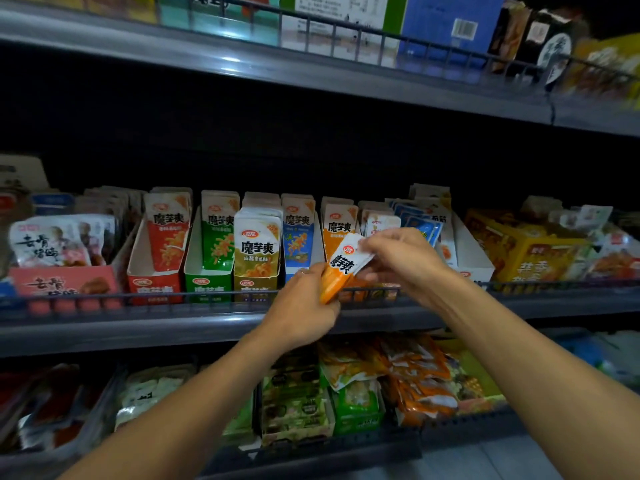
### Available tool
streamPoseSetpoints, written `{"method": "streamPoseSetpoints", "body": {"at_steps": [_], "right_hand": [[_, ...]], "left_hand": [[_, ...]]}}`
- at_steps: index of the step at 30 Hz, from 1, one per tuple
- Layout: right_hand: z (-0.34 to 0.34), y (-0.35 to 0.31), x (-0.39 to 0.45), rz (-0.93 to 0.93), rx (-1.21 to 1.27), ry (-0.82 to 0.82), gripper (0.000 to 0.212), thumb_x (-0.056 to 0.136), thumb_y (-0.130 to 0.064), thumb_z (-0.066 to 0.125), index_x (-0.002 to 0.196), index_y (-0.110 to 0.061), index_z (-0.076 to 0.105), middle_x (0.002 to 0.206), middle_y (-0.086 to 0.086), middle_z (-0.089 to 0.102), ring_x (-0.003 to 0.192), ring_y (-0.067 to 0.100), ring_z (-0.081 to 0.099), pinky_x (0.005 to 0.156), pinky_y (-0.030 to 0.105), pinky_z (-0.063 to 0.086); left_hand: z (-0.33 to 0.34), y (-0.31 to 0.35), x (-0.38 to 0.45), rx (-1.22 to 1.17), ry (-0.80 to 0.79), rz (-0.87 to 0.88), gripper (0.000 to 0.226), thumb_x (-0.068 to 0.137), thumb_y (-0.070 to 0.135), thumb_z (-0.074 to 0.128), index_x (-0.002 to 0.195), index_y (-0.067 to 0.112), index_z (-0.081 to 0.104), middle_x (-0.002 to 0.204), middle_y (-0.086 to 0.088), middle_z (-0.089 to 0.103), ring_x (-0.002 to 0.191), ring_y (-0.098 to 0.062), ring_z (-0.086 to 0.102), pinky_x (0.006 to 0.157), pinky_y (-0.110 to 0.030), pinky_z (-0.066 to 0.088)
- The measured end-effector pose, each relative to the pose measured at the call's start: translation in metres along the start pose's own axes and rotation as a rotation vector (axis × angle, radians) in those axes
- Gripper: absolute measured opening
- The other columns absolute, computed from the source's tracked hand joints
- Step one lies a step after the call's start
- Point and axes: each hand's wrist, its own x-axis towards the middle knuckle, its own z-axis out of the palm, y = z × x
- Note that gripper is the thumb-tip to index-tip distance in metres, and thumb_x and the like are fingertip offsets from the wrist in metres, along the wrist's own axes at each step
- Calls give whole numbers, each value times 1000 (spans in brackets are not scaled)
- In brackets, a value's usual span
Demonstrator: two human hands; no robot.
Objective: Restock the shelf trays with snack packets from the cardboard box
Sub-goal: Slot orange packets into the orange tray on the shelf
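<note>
Both hands pinch one orange packet [341, 270] at the shelf's front rail: left hand [301, 306] its lower end, right hand [403, 258] its top, likely angling it into the orange tray [337, 223] behind.

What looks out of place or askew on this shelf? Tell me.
The orange packet held tilted in both hands is not yet in its tray. On the shelf below, the orange packets lie in a loose, jumbled heap.

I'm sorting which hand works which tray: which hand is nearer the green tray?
Left. The left hand grips the orange packet two trays right of the green tray; the right hand pinches the packet's top, farther right.
</note>
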Motion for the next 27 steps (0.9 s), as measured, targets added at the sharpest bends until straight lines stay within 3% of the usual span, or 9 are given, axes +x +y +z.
{"method": "streamPoseSetpoints", "body": {"at_steps": [1, 3, 5, 8, 10, 15, 21, 24, 27], "right_hand": [[-4, -1, 1, -54, -46, 27, 12, 99, -18, 55, 96, -12, 64, 95, 8, 72, 77, 16, 71, 61, 24, 56], [-15, -3, 4, -170, -121, 37, 19, 98, -16, 52, 112, -23, 64, 109, -4, 67, 98, 11, 66, 78, 28, 52], [-21, -5, 4, -244, -205, -100, 33, 93, -8, 57, 118, -28, 62, 116, -10, 64, 108, 5, 60, 87, 26, 49], [-20, -5, 1, -217, -258, -308, 22, 87, -9, 70, 107, -19, 67, 103, 0, 73, 95, 11, 68, 77, 23, 55], [-18, -4, 1, -193, -235, -304, 12, 86, -10, 73, 96, -14, 69, 92, 4, 75, 84, 14, 72, 67, 23, 55], [-22, 2, 6, -190, -214, -144, 10, 84, -9, 75, 89, -13, 67, 89, 6, 74, 75, 14, 71, 58, 20, 54], [-34, -4, 18, -165, -464, -263, 19, 80, -6, 78, 92, -13, 64, 91, 4, 74, 84, 17, 71, 75, 32, 60], [-45, -10, 31, -218, -546, -98, 17, 83, -6, 75, 94, -11, 62, 91, 3, 71, 84, 17, 70, 76, 34, 60], [-54, -15, 52, -298, -557, 107, 20, 85, -7, 73, 102, -7, 61, 93, 2, 67, 86, 17, 67, 77, 36, 58]], "left_hand": [[-4, 1, 1, -219, -59, -76, 34, 91, 15, 63, 123, 19, 51, 104, -4, 61, 95, -25, 63, 90, -43, 53], [-10, 1, -1, -631, -223, -226, 25, 92, 1, 57, 116, 7, 59, 97, -11, 68, 83, -25, 66, 94, -47, 52], [-16, 1, -5, -794, -369, -244, 25, 93, -1, 52, 118, 1, 59, 98, -17, 71, 80, -28, 68, 89, -45, 54], [-22, 4, -10, -846, -565, -229, 30, 96, 3, 48, 124, 4, 57, 104, -17, 73, 87, -30, 71, 85, -39, 58], [-22, 4, -9, -862, -570, -251, 28, 96, 8, 53, 123, 3, 58, 107, -17, 73, 95, -30, 71, 89, -40, 57], [-12, -9, 4, -500, -133, -102, 26, 82, 29, 77, 105, 23, 66, 99, 4, 75, 90, -13, 72, 89, -42, 57], [0, -2, 15, -410, -116, 39, 18, 93, 26, 65, 109, 21, 61, 103, 5, 68, 96, -12, 66, 93, -43, 54], [5, -7, 24, -45, 95, 120, 43, 96, 37, 59, 133, 18, 50, 124, 0, 56, 114, -18, 55, 98, -41, 48], [5, -14, 33, 382, 211, 279, 44, 97, 36, 54, 138, 22, 47, 133, -2, 49, 123, -21, 48, 103, -39, 43]]}}
